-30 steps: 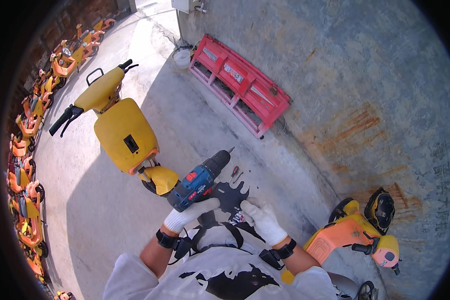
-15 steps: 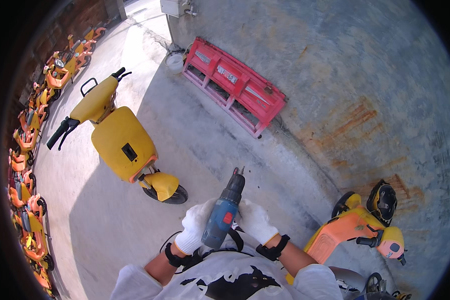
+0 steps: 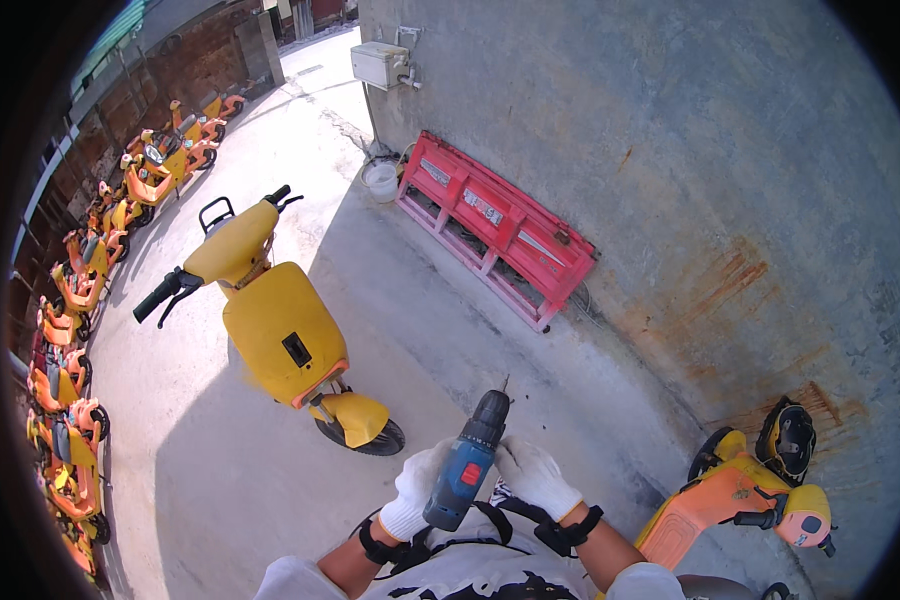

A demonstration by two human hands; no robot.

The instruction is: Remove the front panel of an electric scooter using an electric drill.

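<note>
A blue and black cordless drill [image 3: 460, 482] points away from me, a thin bit standing out of its chuck. My left hand [image 3: 419, 490], in a white knitted glove, is closed around the drill from the left; the handle is hidden beneath its body. Close against the drill's right side, near the chuck, is my gloved right hand [image 3: 536, 478]. Its fingers are curled in and partly covered, so what they hold cannot be made out. A yellow scooter [image 3: 288, 335] with black handlebar grips stands ahead to the left.
Against the concrete wall [image 3: 670, 150] lies a red metal frame [image 3: 500, 225], with a white bucket [image 3: 381, 181] beside it. An orange-yellow scooter [image 3: 715, 500] and a black helmet [image 3: 788, 440] are at the right. Several scooters [image 3: 82, 270] line the far left.
The view has tilted upward, so the scene sits lower and further right. Both hands stay at the drill, whose nose now points slightly more to the right.
</note>
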